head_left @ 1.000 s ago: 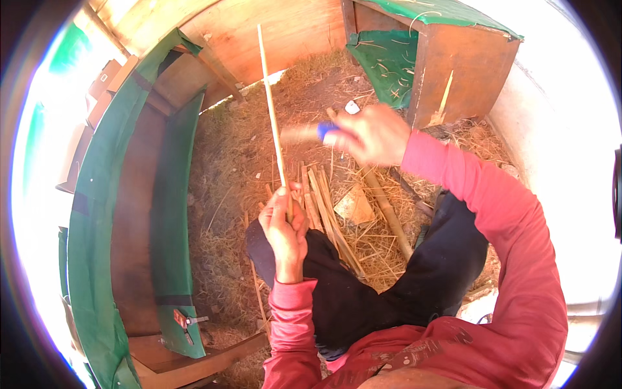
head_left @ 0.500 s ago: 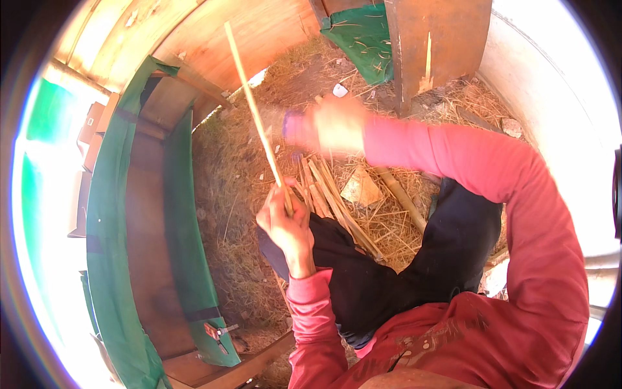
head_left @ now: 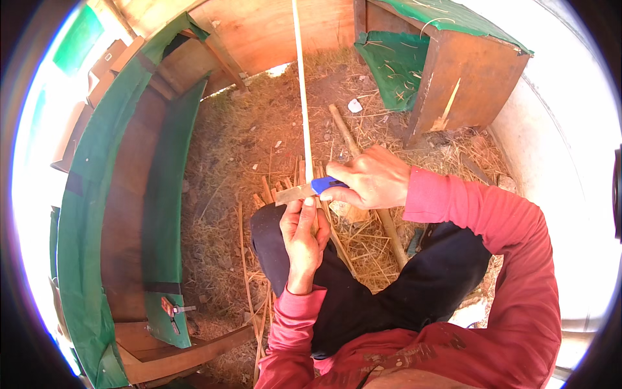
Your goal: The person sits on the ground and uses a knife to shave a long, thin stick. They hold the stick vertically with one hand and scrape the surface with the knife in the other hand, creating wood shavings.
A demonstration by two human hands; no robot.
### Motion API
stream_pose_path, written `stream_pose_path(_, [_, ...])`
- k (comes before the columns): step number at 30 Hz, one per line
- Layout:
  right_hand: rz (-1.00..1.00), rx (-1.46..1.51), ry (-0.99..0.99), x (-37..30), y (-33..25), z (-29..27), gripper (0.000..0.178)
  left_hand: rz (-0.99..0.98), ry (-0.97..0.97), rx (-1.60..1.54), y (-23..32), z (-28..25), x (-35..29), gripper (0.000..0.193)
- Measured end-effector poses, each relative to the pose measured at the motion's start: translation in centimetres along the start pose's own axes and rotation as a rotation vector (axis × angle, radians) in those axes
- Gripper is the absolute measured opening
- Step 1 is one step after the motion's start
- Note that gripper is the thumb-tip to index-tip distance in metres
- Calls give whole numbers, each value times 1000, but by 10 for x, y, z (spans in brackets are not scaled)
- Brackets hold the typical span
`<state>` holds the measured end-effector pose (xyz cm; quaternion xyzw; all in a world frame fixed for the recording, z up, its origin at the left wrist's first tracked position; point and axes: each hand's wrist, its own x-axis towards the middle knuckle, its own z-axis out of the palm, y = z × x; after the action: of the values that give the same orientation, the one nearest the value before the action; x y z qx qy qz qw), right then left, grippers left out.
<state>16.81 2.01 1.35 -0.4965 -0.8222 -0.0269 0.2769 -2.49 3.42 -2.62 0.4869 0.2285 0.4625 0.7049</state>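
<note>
My left hand (head_left: pixel 303 243) pinches the near end of a long, thin, pale bamboo strip (head_left: pixel 302 97), which runs away from me past the top of the view. In my right hand (head_left: pixel 376 178) is a knife (head_left: pixel 295 194) with a blue handle and a broad, flat blade. The blade lies across the strip just beyond my left thumb and fingertips, its tip pointing left. Whether it cuts into the strip or only rests against it, I cannot tell. Both hands are close together above my left knee.
Split strips (head_left: pixel 336 241), a pale wood piece (head_left: pixel 351 212) and a bamboo pole (head_left: pixel 387 236) lie on the straw-covered ground between my legs. A green-covered wooden frame (head_left: pixel 97 227) stands left, with a small red-and-metal tool (head_left: pixel 172 308) on it. A wooden cabinet (head_left: pixel 476 84) stands far right.
My right hand has come left and nearer with the knife, from a blurred swing beyond to the strip by my left hand. The strip now leans less to the left.
</note>
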Motion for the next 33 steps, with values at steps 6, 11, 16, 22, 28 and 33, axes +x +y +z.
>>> stream_pose_path(6, [-22, -225, 33, 1, 17, 7, 41, -89, -30, -168, 1, 11, 1, 22])
stream_pose_path(11, [392, -595, 200, 31, 104, -11, 39, -112, -48, -147, 10, 11, -11, 25])
stream_pose_path(16, [394, -284, 305, 4, 93, -43, 37, -274, -27, -203, 3, -1, -28, 29])
stream_pose_path(22, [-17, 30, -61, 4, 11, -3, 39, -340, -74, -388, 12, -3, -25, 28])
stream_pose_path(28, [-25, -74, -53, -1, 3, 7, 43, -302, -52, -340, 6, -1, -22, 27])
stream_pose_path(33, [-33, -234, -53, 3, 17, 11, 45, -279, 69, -198, 2, 4, -15, 28])
